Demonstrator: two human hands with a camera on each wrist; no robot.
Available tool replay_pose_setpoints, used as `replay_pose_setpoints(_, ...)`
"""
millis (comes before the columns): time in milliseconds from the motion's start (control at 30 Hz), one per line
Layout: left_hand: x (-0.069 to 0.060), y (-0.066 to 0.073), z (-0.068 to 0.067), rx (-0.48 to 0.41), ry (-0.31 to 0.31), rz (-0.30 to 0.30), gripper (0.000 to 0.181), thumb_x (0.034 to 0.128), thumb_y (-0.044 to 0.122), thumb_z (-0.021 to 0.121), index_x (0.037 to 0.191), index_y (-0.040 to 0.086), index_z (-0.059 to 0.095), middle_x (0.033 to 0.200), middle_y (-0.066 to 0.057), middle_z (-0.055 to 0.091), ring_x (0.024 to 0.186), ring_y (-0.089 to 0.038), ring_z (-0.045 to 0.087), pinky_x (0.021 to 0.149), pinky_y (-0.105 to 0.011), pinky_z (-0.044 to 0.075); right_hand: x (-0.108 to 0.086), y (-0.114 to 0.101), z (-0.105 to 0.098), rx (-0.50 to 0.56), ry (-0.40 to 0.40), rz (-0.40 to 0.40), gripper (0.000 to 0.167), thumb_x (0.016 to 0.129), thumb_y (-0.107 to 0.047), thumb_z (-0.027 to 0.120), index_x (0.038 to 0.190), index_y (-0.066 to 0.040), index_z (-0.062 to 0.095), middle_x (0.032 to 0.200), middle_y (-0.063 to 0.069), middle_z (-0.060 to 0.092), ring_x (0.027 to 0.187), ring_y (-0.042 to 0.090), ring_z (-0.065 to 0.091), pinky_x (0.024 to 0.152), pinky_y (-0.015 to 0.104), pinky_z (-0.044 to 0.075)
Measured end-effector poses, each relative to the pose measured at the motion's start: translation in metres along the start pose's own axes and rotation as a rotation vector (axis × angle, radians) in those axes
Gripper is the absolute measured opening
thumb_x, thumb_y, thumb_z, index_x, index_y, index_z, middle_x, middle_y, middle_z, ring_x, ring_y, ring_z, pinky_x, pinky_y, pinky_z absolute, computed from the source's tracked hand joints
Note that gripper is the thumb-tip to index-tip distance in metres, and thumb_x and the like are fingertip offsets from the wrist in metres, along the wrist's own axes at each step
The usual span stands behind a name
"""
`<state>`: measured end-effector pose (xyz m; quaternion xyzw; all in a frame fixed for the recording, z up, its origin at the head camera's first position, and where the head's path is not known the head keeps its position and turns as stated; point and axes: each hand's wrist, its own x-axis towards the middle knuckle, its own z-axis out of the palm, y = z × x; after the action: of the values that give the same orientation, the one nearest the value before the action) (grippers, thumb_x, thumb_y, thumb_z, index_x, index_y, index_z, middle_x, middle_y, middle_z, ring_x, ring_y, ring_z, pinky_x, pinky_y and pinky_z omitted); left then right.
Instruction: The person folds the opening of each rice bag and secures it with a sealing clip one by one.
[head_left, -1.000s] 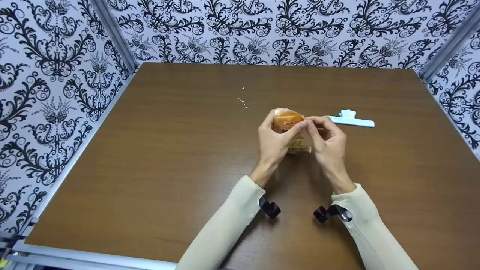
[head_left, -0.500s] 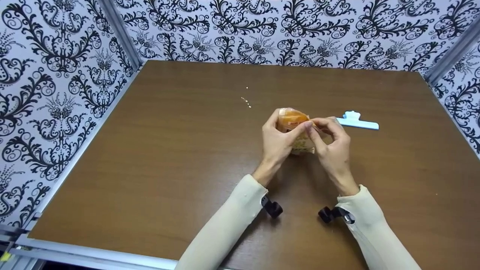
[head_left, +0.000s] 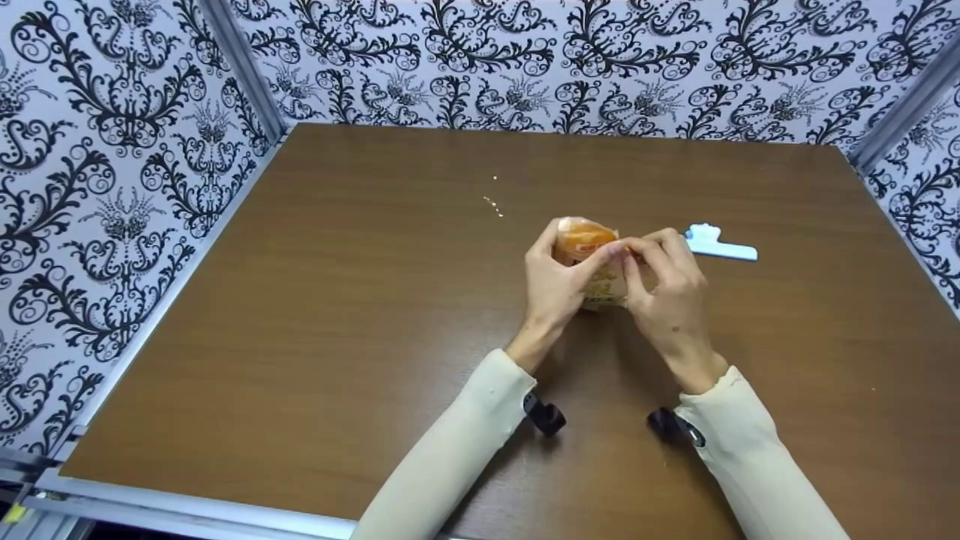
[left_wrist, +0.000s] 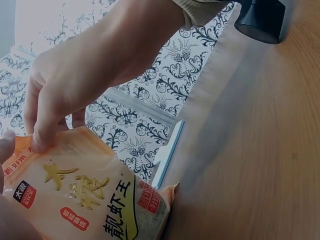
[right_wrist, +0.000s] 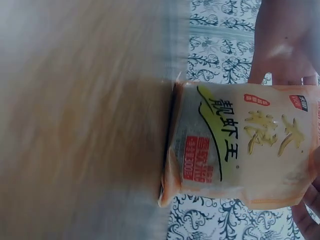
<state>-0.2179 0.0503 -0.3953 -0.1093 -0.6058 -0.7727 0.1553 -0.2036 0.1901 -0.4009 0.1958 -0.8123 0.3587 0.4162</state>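
A small orange and clear printed bag (head_left: 600, 289) stands upright on the brown table, its top between both hands. My left hand (head_left: 553, 281) grips the top left side, thumb laid across the front. With thumb and fingertips my right hand (head_left: 666, 289) pinches the top right edge, close to the left thumb. The left wrist view shows the bag (left_wrist: 75, 185) with gold and black lettering, and the right hand (left_wrist: 75, 85) at its top edge. In the right wrist view the bag (right_wrist: 240, 140) appears sideways, its base on the table, with the left hand (right_wrist: 287, 45) beside it.
A light blue clip (head_left: 724, 249) lies on the table (head_left: 337, 300) just beyond the right hand. Small white crumbs (head_left: 493, 204) are scattered behind the bag. Patterned walls (head_left: 495, 67) with metal framing border the table at the back and sides.
The right hand has turned slightly and its fingers have shifted along the bag's top edge, now covering part of the clip. The left hand keeps its hold. The head view has shifted a little.
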Motion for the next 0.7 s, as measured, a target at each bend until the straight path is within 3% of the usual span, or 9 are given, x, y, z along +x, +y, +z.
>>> replay_pose_setpoints(200, 0.001, -0.002, -0.001, 0.018, 0.014, -0.001, 0.032, 0.0839, 0.007, 0.087, 0.11, 0.0, 0.07, 0.098, -0.012, 0.073, 0.08, -0.005, 0.066, 0.072, -0.023, 0.057, 0.001, -0.002, -0.003, -0.111, -0.046, -0.062, 0.011, 0.1, -0.008, 0.068, 0.107, -0.001, 0.073, 0.092, 0.014, 0.065, 0.081, 0.026, 0.06, 0.072, 0.033, 0.045)
replay_pose_setpoints(700, 0.003, 0.001, -0.002, 0.047, 0.039, -0.019, 0.026, 0.0856, 0.013, 0.086, 0.105, 0.001, 0.073, 0.094, -0.013, 0.075, 0.076, -0.004, 0.064, 0.068, -0.021, 0.054, -0.001, -0.005, -0.012, -0.222, -0.088, -0.211, 0.008, 0.099, 0.003, 0.064, 0.105, 0.009, 0.065, 0.086, 0.019, 0.059, 0.075, 0.028, 0.054, 0.064, 0.041, 0.051)
